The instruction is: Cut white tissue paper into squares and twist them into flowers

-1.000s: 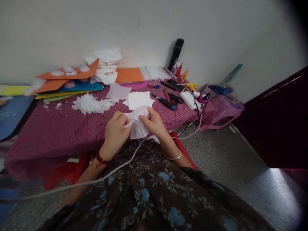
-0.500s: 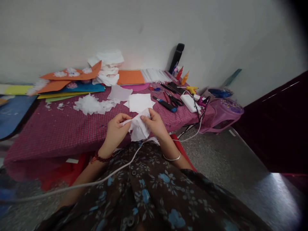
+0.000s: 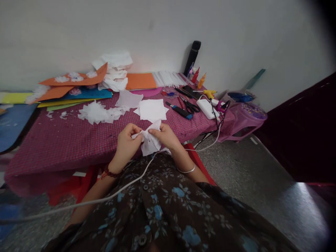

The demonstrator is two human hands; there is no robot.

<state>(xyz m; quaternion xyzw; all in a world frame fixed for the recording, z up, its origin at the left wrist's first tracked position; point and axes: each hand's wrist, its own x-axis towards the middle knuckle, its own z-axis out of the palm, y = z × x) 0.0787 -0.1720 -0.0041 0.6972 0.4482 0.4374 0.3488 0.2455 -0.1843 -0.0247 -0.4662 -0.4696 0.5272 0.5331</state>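
Left hand (image 3: 126, 142) and right hand (image 3: 166, 135) each pinch a crumpled white sheet (image 3: 151, 144) by the near edge of the table (image 3: 68, 140). Gathering appears in hand; the next move seemingly calls for an even grip. A white cable (image 3: 142, 175) (contact undetermined) crosses close below, a possible snag; white squares (image 3: 152, 109) lie beyond.
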